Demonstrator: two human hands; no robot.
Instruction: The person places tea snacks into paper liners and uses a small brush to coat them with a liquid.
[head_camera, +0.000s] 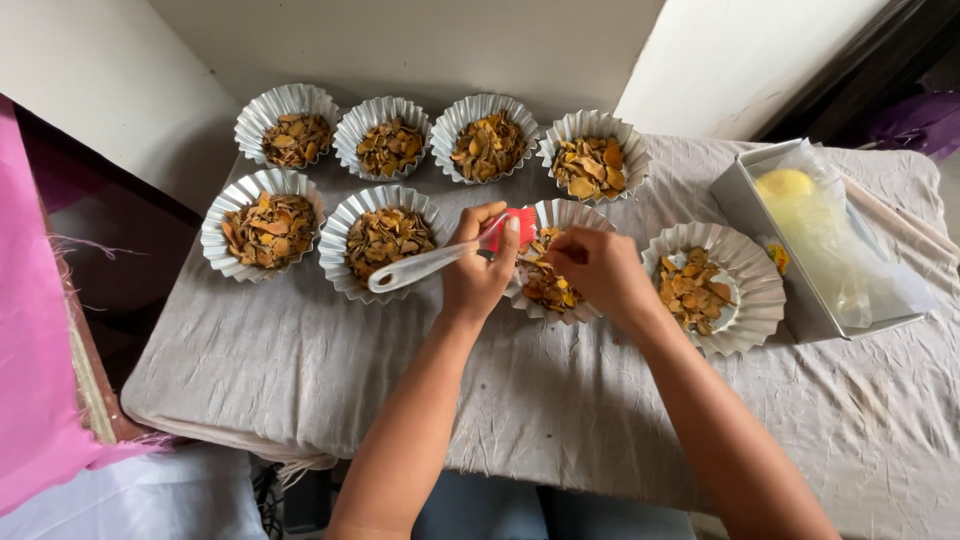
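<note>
Between both hands, brush (455, 255) over tin (560, 215)

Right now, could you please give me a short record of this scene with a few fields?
Setting: table under a wrinkled grey cloth, seen from above
Moulds: eight fluted foil moulds in two rows, each holding orange-brown flakes
Left hand: grip closed on a brush with a white handle and red bristles
Right hand: fingertips at the flakes in the third mould of the front row
Far right: metal loaf tin with a clear plastic bag and something yellow inside
Left edge: pink fabric
</note>
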